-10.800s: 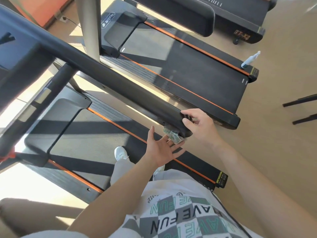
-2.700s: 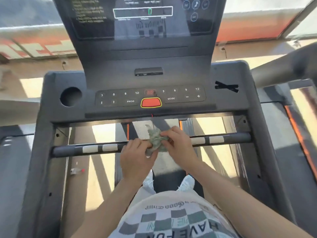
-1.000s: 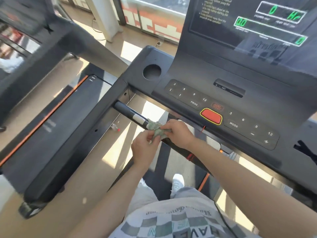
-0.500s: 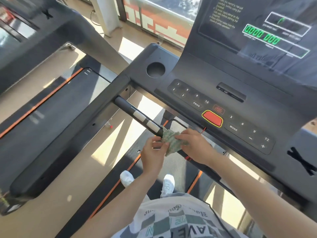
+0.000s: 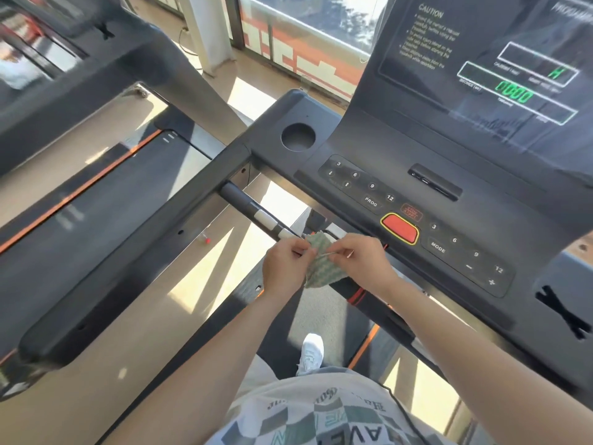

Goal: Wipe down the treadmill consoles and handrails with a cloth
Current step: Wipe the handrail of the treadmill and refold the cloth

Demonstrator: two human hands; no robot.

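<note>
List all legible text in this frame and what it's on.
"CAUTION": screen heading; print below blurred.
"0000", "H": green, same screen.
"3", "6", "9", "12", "PROG": left keypad.
"3", "6", "9", "12", "MODE", "-", "+": right keypad.
Red label above red button: blurred.
"AVE": shirt, cut off.

Shows a pale tan floor (image 5: 96, 406), barred with sunlight and shadow. Carries two dark treadmills side by side: the near deck (image 5: 324, 313) toward the right, edged in orange, with a white shoe (image 5: 310, 353) planted on its belt, and the neighbouring deck (image 5: 96, 200) toward the left, also orange-striped. Holds, on the bare strip between the decks, a small clear item (image 5: 205, 240) with a red end, too blurred to name. Bears a white pillar (image 5: 207, 33) at the far edge, beside the windows (image 5: 321, 30).
</note>
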